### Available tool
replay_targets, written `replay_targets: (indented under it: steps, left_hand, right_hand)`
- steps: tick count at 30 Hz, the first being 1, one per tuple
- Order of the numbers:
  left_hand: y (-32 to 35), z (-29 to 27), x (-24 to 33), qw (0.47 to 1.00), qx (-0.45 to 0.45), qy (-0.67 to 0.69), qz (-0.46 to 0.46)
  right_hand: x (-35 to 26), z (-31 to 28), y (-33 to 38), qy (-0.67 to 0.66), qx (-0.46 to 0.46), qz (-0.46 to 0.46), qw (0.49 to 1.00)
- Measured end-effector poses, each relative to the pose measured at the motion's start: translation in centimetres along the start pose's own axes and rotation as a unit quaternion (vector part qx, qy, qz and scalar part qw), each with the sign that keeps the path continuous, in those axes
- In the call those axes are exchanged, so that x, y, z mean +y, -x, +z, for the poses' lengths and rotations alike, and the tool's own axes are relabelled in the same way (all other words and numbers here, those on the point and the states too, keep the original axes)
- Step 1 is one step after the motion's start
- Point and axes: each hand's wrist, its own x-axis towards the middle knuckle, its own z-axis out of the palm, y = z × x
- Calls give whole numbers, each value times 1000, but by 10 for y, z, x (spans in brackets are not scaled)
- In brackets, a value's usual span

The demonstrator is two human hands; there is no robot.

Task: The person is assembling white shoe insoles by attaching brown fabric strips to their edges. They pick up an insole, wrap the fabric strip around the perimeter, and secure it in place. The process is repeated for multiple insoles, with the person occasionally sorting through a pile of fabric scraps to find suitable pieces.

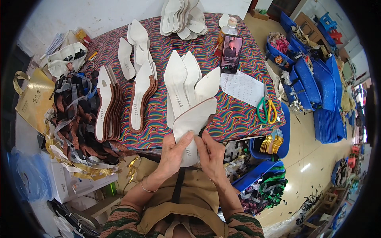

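Observation:
Both my hands hold a white insole (192,119) over the table's front edge, its broad end tilted up and away. My left hand (170,156) grips its narrow part, thumb on top. My right hand (211,154) pinches the insole's right edge, where a short dark edge shows by the fingers. Just behind lies a fanned pile of plain white insoles (174,77), partly covered by the held one. Left of it stand two stacks of insoles with brown edging, one nearer the middle (139,101) and one further left (104,113).
More white insoles (174,18) are piled at the back. A phone (231,55) leans on a bottle (228,29), near a paper sheet (244,89) and scissors (266,109). Dark and brown strips (73,127) hang at left. Blue bins (254,176) of scraps stand at right.

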Motion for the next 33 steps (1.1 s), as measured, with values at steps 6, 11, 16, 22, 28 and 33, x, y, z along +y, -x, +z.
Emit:
replay_targets:
  steps: [6,11,16,22,28,33]
  left_hand:
    - [-5,6,38,987,-90,93,-92]
    - [-15,-1,41,985,-114,113,-59]
    - [-7,6,38,959,-168,194,-123]
    - [-5,3,25,955,-219,160,-124]
    - [-8,2,32,972,-215,53,-79]
    - [-6,3,25,974,-207,50,-80]
  right_hand:
    - [3,-9,39,96,-31,-75,992]
    - [14,-16,52,-15,-65,2,998]
    - [-17,-34,0,-254,8,203,945]
    - [-21,-27,-15,-313,-25,227,922]
    - [-8,-24,-13,-336,17,174,926]
    - [-1,-24,-17,-222,5,128,967]
